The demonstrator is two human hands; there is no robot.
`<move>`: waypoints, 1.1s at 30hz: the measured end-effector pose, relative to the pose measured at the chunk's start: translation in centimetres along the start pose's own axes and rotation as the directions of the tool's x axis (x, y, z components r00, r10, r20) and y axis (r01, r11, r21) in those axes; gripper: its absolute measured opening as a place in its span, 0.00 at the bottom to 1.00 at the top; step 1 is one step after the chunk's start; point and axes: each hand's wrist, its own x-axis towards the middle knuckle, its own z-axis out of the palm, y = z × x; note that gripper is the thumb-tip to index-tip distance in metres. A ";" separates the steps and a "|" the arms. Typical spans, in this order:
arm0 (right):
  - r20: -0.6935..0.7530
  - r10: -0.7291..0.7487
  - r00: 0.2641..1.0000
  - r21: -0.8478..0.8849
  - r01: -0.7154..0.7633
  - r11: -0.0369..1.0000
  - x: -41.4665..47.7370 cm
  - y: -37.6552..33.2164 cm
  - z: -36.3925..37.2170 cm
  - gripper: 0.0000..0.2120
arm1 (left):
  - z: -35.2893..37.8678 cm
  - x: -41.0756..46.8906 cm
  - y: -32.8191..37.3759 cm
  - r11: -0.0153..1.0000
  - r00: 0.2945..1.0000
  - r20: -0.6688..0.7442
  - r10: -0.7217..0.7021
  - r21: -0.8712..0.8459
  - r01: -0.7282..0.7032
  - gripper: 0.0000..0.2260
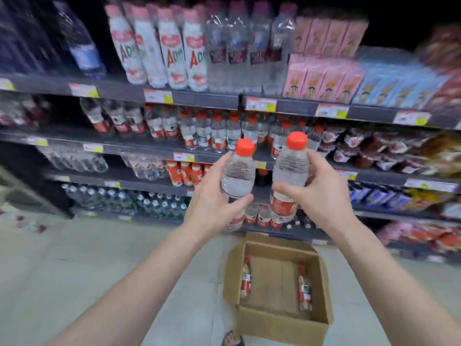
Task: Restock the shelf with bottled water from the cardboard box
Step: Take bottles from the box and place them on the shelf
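Note:
My left hand (212, 196) grips a clear water bottle (239, 174) with a red cap and red label, held upright. My right hand (315, 193) grips a second water bottle (290, 168) of the same kind, also upright. Both bottles are raised in front of the shelf (139, 146) that carries a row of matching red-capped bottles (219, 133). Below my arms an open cardboard box (282, 323) sits on the floor. Two bottles lie inside it, one at the left wall (246, 278) and one at the right (304, 290).
Upper shelf (204, 99) holds pink-capped bottles, clear bottles and pink and blue cartons. Lower shelves (139, 182) carry more water and packaged goods at the right. A few items lie on the pale floor (30, 226) at left. A sandalled foot (233, 338) stands beside the box.

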 end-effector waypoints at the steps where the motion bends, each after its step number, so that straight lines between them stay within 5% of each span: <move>1: 0.000 -0.039 0.999 0.007 0.039 0.999 -1.2 -2.7 -0.6 0.32 | -2.4 -1.4 1.4 1.000 0.999 -0.035 0.018 0.017 -0.017 0.42; 8: 0.073 -0.209 0.975 0.060 0.205 0.977 -9.9 -19.9 0.2 0.36 | -18.0 -12.0 7.6 0.996 0.985 -0.165 0.046 0.088 -0.032 0.42; 15: 0.151 -0.298 0.943 0.146 0.277 0.950 -14.9 -31.9 9.0 0.35 | -32.9 -17.8 6.2 0.998 0.948 -0.317 0.005 0.055 0.013 0.41; 20: 0.196 -0.350 0.916 0.209 0.310 0.928 -15.9 -40.0 20.5 0.32 | -44.3 -19.8 0.4 0.998 0.931 -0.365 0.004 0.061 0.020 0.40; 29: 0.188 -0.263 0.946 0.276 0.206 0.939 -15.0 -52.6 46.4 0.24 | -66.5 -19.0 -16.5 0.992 0.965 -0.253 -0.067 0.088 0.092 0.44; 33: 0.228 -0.229 0.946 0.239 0.174 0.955 -12.0 -56.2 55.1 0.30 | -72.9 -16.3 -22.7 0.989 0.972 -0.224 -0.074 0.107 0.100 0.44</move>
